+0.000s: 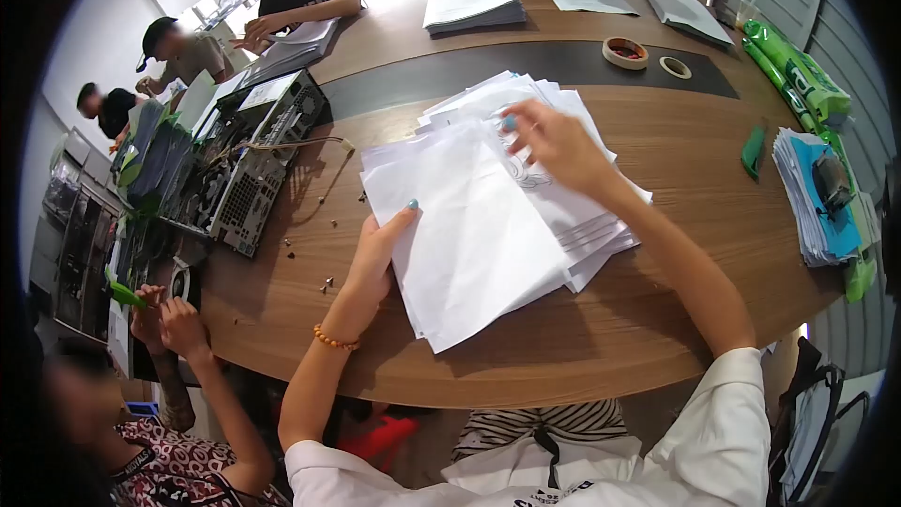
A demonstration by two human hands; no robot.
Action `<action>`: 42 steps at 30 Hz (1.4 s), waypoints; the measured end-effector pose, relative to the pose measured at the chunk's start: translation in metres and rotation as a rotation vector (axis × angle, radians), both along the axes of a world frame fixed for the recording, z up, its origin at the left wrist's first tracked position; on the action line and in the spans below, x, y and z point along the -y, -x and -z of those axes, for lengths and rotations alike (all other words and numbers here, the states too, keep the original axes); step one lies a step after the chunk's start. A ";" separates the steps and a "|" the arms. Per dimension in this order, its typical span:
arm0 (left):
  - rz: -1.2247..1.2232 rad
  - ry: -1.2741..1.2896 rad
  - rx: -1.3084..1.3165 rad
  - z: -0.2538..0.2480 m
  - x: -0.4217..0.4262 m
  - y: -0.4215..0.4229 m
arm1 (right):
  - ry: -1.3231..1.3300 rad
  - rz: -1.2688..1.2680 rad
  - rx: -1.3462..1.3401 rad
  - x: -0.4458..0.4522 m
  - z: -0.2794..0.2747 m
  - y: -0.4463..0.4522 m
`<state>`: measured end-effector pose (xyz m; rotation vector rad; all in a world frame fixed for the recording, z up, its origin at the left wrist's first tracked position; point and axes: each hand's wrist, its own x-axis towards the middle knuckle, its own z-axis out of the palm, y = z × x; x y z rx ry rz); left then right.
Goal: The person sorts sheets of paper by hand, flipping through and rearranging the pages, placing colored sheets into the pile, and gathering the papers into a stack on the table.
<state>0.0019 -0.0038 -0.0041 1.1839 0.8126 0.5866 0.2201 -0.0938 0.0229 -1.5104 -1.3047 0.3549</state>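
My left hand (383, 249) grips the left edge of several white paper sheets (469, 235), its thumb with a blue nail lying on top. These sheets are slightly creased and overlap the lower left of a bigger paper stack (587, 225) with uneven edges. Over that stack hovers my right hand (558, 145), its fingers bent and apart, with no object visible in them. Dark printed line drawings show on the stack just below the right fingers. An orange bead bracelet (336, 338) circles my left wrist.
An opened computer case (267, 164) stands at left, with loose screws (326, 284) nearby. Tape rolls (626, 53) lie at the back. Papers with a blue sheet (815, 195) and green packs (798, 75) line the right edge. A co-worker's hands (174, 319) are at lower left; other people sit farther back.
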 end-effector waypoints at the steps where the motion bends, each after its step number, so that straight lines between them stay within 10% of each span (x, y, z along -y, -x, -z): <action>1: 0.007 0.005 0.005 -0.001 0.001 0.000 | 0.029 0.062 0.025 0.002 -0.006 -0.017; 8: 0.009 0.012 0.006 -0.003 0.001 -0.001 | 0.398 0.183 0.226 0.016 0.008 -0.075; 28: 0.048 0.007 0.000 -0.006 0.002 -0.001 | 0.009 0.310 -0.069 0.029 -0.020 -0.075; 34: 0.040 0.000 -0.019 -0.007 0.002 0.000 | -0.396 -0.124 -0.282 0.021 -0.030 -0.061; 42: 0.060 0.016 0.026 -0.001 -0.003 0.001 | 0.389 -0.828 0.108 0.032 -0.041 -0.025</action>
